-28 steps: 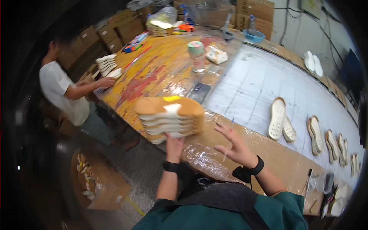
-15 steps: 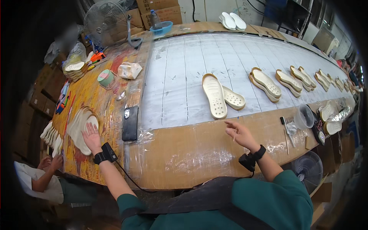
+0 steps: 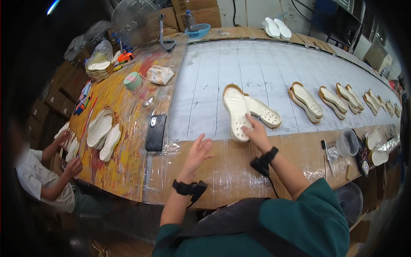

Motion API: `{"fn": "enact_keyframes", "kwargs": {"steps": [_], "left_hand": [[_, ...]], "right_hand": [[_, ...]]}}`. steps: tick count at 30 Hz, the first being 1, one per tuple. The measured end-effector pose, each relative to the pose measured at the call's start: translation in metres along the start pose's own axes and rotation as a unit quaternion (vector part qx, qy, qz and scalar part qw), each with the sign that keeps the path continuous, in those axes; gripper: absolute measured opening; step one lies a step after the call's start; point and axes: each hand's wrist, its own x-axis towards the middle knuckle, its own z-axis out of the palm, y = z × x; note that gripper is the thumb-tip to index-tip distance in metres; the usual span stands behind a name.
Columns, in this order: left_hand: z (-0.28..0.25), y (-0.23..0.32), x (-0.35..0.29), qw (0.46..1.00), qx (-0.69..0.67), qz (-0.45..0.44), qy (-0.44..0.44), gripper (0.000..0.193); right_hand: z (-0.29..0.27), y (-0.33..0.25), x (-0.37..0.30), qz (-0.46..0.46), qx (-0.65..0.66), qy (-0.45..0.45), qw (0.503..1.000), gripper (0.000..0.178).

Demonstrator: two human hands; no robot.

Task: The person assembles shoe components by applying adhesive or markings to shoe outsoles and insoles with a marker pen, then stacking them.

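Clock set on view centre, 12 at the far side.

Nearest, at 6: left hand (image 3: 198, 154) over the cardboard (image 3: 222, 180), fingers loosely spread, nothing in hold. Black strap (image 3: 183, 187) at the wrist.

Close in at 3: right hand (image 3: 257, 133), fingers drawn in, gripping the near end of a sole. Sole (image 3: 236, 109) at 2: cream, brown at far end, holes in near half; partly overlapping the second sole (image 3: 264, 112) on the white sheet (image 3: 205, 94). Raised or resting: cannot tell.

Well out at 3: clear tub (image 3: 347, 142), round, open-topped, on the cardboard; contents too hard to make out. Brush (image 3: 324, 145) just to its left.

At 9: phone (image 3: 156, 132), dark, lying flat; beyond, pile (image 3: 100, 130) of soles on the yellow board (image 3: 128, 171). Between 8 and 9: co-worker (image 3: 53, 184) in a white top, hands near more soles.

Farther, at 10: jar (image 3: 134, 80), green-topped, clear lower down; contents not readable. Toward 11: packet (image 3: 160, 75), pale, crumpled. From 2 to 3: row (image 3: 306, 103) of soles in small groups.

Far, at 10: bag (image 3: 101, 49), clear plastic, just behind stacked soles; contents unclear. At 11: fan (image 3: 135, 21). At 12: blue basin (image 3: 204, 31), clear bottle (image 3: 191, 20) upright in it; behind, cartons (image 3: 203, 16), contents hidden. At 1: white pair (image 3: 276, 28) of soles.
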Motion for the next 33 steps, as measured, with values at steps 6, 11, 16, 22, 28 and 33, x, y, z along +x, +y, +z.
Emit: {"fn": "enact_keyframes", "kwargs": {"steps": [6,11,16,22,28,33], "left_hand": [[0.038,0.013,-0.014,0.977,-0.097,0.187,0.028,0.077],[0.070,0.010,-0.047,0.983,-0.084,0.161,-0.012,0.057],[0.068,0.029,-0.046,0.970,0.024,0.231,0.071,0.031],[0.068,0.029,-0.064,0.971,-0.046,0.225,0.068,0.034],[0.066,0.004,-0.104,0.980,-0.070,0.150,0.111,0.037],[0.067,0.013,-0.121,0.975,-0.041,0.178,0.123,0.038]], "right_hand": [[-0.041,-0.088,-0.087,0.033,0.105,-0.293,0.950,0.036],[-0.052,-0.110,-0.057,0.051,0.226,-0.146,0.962,0.032],[-0.047,-0.125,-0.038,0.027,0.122,-0.241,0.962,0.029],[-0.047,-0.124,-0.043,0.095,0.269,-0.299,0.911,0.031],[-0.033,-0.124,-0.105,0.114,0.347,-0.348,0.863,0.047],[-0.034,-0.140,-0.089,0.043,0.255,-0.244,0.935,0.054]]}}
